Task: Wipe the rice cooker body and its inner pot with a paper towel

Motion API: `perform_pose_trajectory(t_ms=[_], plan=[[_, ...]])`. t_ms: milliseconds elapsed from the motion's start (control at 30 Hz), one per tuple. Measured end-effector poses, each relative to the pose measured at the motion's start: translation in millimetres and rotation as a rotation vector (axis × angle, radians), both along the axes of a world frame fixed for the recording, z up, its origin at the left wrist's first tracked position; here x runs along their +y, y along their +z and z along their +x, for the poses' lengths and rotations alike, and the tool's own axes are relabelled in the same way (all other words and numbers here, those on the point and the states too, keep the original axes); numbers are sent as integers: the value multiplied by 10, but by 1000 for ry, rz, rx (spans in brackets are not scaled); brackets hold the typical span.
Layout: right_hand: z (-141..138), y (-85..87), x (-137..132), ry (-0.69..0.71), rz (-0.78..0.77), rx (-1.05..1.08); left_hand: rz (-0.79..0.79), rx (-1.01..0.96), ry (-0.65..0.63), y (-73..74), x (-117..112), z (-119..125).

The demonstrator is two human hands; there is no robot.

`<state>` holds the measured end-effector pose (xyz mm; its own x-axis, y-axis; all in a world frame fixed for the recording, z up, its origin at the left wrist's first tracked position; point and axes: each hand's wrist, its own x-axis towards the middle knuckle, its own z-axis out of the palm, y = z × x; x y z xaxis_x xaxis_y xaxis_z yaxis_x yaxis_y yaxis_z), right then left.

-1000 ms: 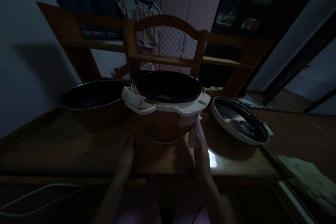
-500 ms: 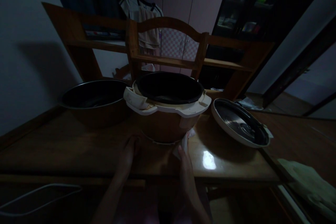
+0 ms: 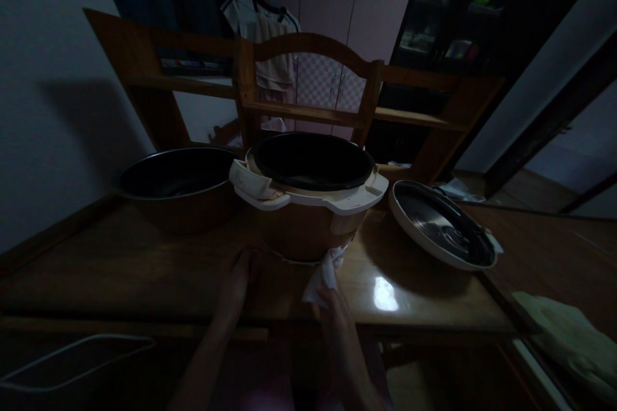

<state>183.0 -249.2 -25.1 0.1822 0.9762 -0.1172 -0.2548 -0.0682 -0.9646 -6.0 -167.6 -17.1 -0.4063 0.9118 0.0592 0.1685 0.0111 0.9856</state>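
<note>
An electric pressure cooker body (image 3: 299, 228) with a cream rim stands upright on the wooden desk (image 3: 419, 298), and a black inner pot (image 3: 313, 164) sits in its top. My right hand (image 3: 340, 314) is closed on a crumpled white tissue (image 3: 324, 279), which touches the cooker's lower front right edge. My left hand (image 3: 234, 282) rests near the desk top by the cooker's lower left front. Its fingers are curled in, and the dim light hides whether anything is in them.
Left of the cooker stands a wide dark pot (image 3: 183, 202). To the right, a round lid (image 3: 443, 228) lies with its inside up, close to the desk's edge. A wooden shelf frame (image 3: 308, 114) rises behind. Pale cloth (image 3: 569, 334) lies at lower right.
My right hand has shifted slightly left and down with the tissue, which now shows more of itself beside the cooker's base. My left hand has barely moved.
</note>
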Motion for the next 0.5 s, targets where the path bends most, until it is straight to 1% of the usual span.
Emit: perform_pose_trajectory(t_ms=[33,100,167,233,300,400,433,500], plan=[[-14,66,-24,2,-53,23,2,3,5,-12,5,-6],[-16,171,-70,13,-111,23,-2,8,5,-34,17,-16],[17,227,-121,2,-135,10,11,11,0,-49,28,-20],[82,238,-165,-48,-156,2,26,9,-3,-56,31,-19],[168,226,-181,-146,-146,-37,14,0,3,-53,26,-15],[315,206,-117,-294,-73,-99,8,-4,1,-34,15,-5],[364,205,-71,-329,-50,-114,16,1,2,-25,13,-2],[452,214,44,-353,-26,-155,29,16,5,-6,13,2]])
